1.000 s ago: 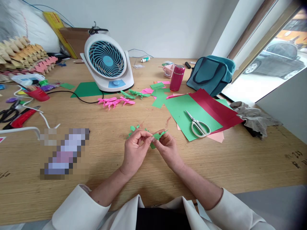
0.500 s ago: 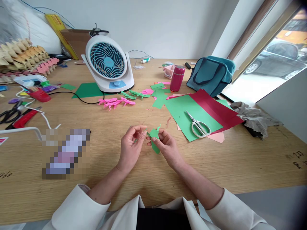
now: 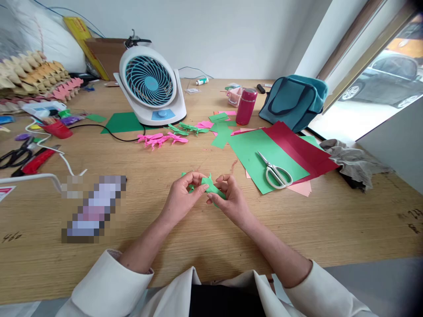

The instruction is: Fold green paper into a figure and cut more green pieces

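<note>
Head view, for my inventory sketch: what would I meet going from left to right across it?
Black-handled scissors, red cup of thin sticks, round white-and-blue fan, folded green paper piece between the left hand and right hand, magenta cylindrical flask, teal fabric bag, grey car outside.

Matt green paper (image 3: 208,181), glossy red bottle (image 3: 246,107), smooth wooden table (image 3: 158,273), bag (image 3: 292,103) seemingly cloth.

Both forearms are angled inward and forward, bare below pushed-up sleeves. The left hand (image 3: 185,193) is held with thumb and index finger pinched together. The right hand (image 3: 233,198) is held close beside it, palm turned inward, its fingers curled and its thumb extended.
</note>
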A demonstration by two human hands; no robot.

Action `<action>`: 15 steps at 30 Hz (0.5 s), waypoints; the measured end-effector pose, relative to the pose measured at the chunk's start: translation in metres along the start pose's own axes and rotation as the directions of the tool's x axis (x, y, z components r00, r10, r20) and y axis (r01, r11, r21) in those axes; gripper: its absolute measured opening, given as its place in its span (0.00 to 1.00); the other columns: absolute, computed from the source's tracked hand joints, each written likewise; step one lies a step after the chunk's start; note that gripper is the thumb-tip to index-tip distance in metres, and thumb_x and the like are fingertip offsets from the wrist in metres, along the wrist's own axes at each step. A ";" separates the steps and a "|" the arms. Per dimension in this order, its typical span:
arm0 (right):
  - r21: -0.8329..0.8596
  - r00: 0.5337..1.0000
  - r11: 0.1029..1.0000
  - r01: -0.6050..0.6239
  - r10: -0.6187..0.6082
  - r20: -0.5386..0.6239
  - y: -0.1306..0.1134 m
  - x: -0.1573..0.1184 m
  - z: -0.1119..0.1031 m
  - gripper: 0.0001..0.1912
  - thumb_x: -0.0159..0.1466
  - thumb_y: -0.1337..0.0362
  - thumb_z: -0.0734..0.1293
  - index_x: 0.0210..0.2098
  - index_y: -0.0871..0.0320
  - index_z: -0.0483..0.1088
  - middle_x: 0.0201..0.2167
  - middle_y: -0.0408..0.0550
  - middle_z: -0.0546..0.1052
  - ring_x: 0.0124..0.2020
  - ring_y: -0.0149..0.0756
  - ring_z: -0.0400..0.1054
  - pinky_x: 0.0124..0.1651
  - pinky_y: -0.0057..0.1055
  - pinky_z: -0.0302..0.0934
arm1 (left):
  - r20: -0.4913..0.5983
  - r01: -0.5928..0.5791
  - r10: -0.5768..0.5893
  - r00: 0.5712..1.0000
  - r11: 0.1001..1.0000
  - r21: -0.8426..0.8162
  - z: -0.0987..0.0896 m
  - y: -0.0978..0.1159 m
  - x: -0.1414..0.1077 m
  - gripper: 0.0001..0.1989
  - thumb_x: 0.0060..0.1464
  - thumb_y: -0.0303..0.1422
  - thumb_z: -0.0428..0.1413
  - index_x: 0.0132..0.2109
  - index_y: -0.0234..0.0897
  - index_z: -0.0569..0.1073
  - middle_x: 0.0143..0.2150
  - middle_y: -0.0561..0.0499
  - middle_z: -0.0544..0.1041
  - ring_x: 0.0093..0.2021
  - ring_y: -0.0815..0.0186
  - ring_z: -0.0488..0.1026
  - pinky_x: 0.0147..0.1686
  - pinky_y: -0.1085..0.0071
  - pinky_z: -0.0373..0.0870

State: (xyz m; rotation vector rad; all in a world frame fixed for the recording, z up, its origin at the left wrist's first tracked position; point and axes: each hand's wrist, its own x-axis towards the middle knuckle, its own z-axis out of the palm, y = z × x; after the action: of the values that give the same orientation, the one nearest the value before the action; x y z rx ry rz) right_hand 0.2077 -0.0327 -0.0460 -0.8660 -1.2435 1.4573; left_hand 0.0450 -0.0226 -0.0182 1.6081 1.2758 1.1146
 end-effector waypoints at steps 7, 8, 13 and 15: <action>-0.131 0.996 0.989 0.067 -0.074 -0.045 -0.013 0.004 -0.012 0.14 0.60 0.58 0.73 0.37 0.55 0.64 0.31 0.39 0.71 0.29 0.29 0.72 0.34 0.29 0.65 | 0.017 -0.144 0.144 0.989 0.967 0.209 -0.038 -0.007 0.013 0.14 0.62 0.36 0.52 0.53 0.39 0.73 0.46 0.47 0.80 0.47 0.61 0.77 0.51 0.62 0.70; -0.123 0.995 0.990 0.061 -0.069 -0.065 -0.015 0.006 -0.015 0.15 0.59 0.57 0.73 0.38 0.55 0.65 0.32 0.39 0.72 0.29 0.29 0.73 0.34 0.29 0.65 | 0.080 -0.222 0.207 0.975 0.921 0.321 -0.046 -0.011 0.017 0.14 0.62 0.34 0.52 0.52 0.40 0.74 0.49 0.47 0.80 0.52 0.59 0.74 0.57 0.59 0.66; -0.134 0.999 0.991 0.002 -0.008 -0.044 -0.015 0.010 -0.024 0.17 0.57 0.55 0.74 0.37 0.56 0.66 0.32 0.40 0.73 0.28 0.29 0.73 0.33 0.29 0.64 | 0.397 -0.398 0.188 0.898 0.729 0.556 -0.072 -0.026 0.032 0.21 0.60 0.33 0.53 0.60 0.45 0.72 0.63 0.51 0.72 0.68 0.54 0.58 0.65 0.51 0.54; -0.142 0.999 0.989 -0.031 0.029 -0.015 -0.013 0.011 -0.025 0.18 0.57 0.54 0.75 0.37 0.56 0.66 0.33 0.41 0.74 0.28 0.30 0.73 0.32 0.28 0.64 | 0.446 -0.399 0.128 0.886 0.699 0.593 -0.072 -0.030 0.034 0.21 0.60 0.33 0.53 0.60 0.48 0.71 0.63 0.53 0.72 0.69 0.53 0.56 0.65 0.49 0.53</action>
State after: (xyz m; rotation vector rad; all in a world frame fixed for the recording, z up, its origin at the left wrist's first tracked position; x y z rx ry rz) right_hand 0.2312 -0.0161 -0.0375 -0.9912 -1.3429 1.3973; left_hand -0.0286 0.0205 -0.0182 2.4857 1.2716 0.4388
